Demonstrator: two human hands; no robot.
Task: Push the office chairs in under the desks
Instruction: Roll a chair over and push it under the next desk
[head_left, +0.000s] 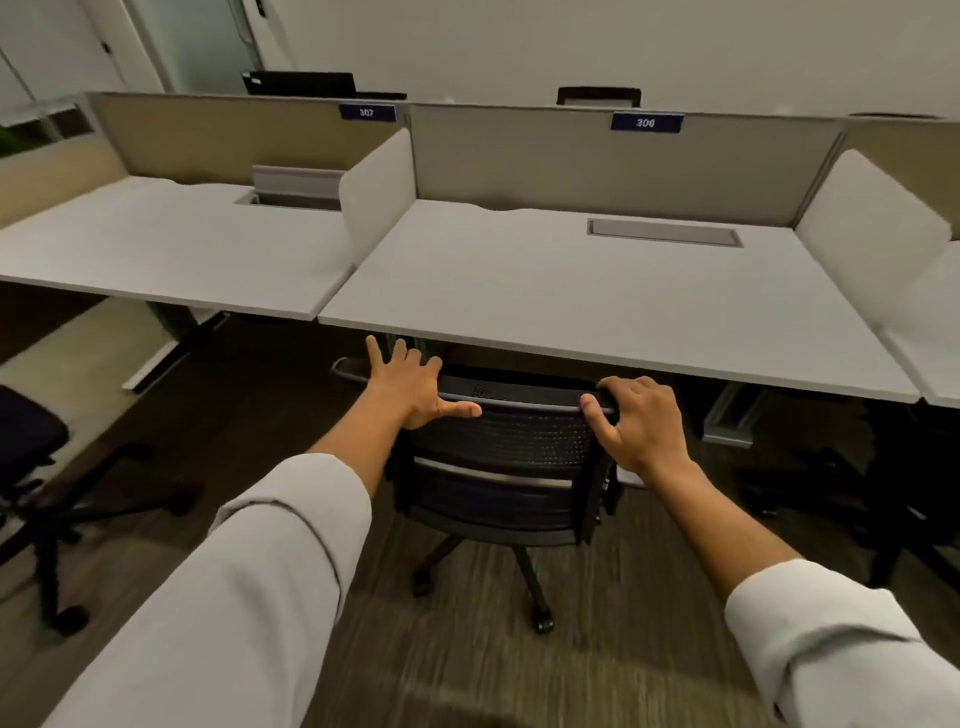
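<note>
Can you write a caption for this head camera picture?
Both hands, left and right, on a black chair at desk 306.

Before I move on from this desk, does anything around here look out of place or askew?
Yes. A second office chair at far left stands out on the floor, away from the neighbouring desk and not tucked in. That desk's cable hatch is propped open, while the near desk's hatch lies shut.
</note>
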